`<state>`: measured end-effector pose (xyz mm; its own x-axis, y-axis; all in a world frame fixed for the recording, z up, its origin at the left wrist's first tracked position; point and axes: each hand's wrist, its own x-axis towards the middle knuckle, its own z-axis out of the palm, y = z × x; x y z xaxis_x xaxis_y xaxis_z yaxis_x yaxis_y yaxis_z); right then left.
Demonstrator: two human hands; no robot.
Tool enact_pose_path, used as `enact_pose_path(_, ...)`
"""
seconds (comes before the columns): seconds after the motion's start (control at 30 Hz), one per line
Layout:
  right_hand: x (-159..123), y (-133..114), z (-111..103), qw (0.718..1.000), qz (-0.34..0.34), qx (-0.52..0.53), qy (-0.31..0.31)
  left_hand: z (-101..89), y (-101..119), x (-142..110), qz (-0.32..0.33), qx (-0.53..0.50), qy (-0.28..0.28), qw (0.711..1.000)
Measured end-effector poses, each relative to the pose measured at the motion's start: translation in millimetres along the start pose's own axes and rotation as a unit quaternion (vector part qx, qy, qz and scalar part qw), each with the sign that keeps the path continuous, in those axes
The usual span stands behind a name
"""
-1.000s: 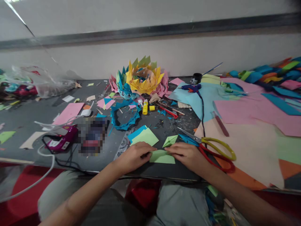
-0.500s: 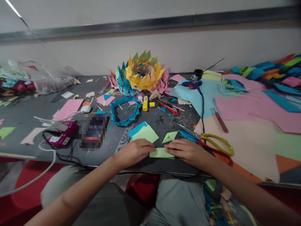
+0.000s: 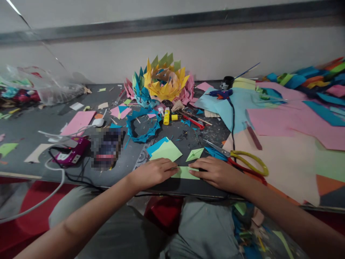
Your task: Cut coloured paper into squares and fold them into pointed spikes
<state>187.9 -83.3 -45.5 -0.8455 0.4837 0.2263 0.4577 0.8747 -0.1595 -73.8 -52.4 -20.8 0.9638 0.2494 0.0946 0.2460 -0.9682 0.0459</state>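
Observation:
A light green strip of folded paper point(image 3: 185, 172) lies along the near edge of the table. My left hand point(image 3: 155, 174) grips its left end, fingers together, the thumb mostly hidden. At the right end, my right hand point(image 3: 215, 174) holds the strip with its fingers bent over it. Just beyond are flat green and blue paper squares point(image 3: 169, 151) and a small folded green paper piece point(image 3: 195, 154). Scissors point(image 3: 249, 162) with yellow and red handles rest beside my right hand, partly over a folded blue paper piece point(image 3: 215, 152).
Paper crowns point(image 3: 164, 86) stand against the wall, with a blue paper ring point(image 3: 142, 126) in front. A glue stick point(image 3: 166, 117) and a blue glue gun point(image 3: 220, 94) lie near them. Coloured sheets point(image 3: 275, 158) cover the right side. Cables and a purple device point(image 3: 74, 153) sit at left.
The camera view has shifted slightly, so the table appears a little higher. Both hands stay at the ends of the green paper, whose near edge looks flatter now.

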Motion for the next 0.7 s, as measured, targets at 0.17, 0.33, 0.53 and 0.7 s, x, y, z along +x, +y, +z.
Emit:
enact_pose_path(0.17,0.4,-0.4,-0.3,1.000,-0.004,0.002,-0.008,-0.1,1.6,1.6,-0.001,0.026,-0.004,1.000)
enact_pose_path(0.33,1.4,-1.4,-1.3,0.999,-0.004,0.010,-0.052,-3.6,10.8,5.2,-0.003,0.062,-0.024,0.998)
enact_pose_path(0.53,10.3,-3.3,-2.7,0.998,0.005,0.053,-0.019,-4.7,19.7,6.5,-0.003,0.066,-0.041,0.997)
enact_pose_path(0.7,18.7,-7.0,-3.9,0.999,0.025,0.038,0.014,-3.0,17.8,5.3,-0.017,0.045,-0.063,0.997)
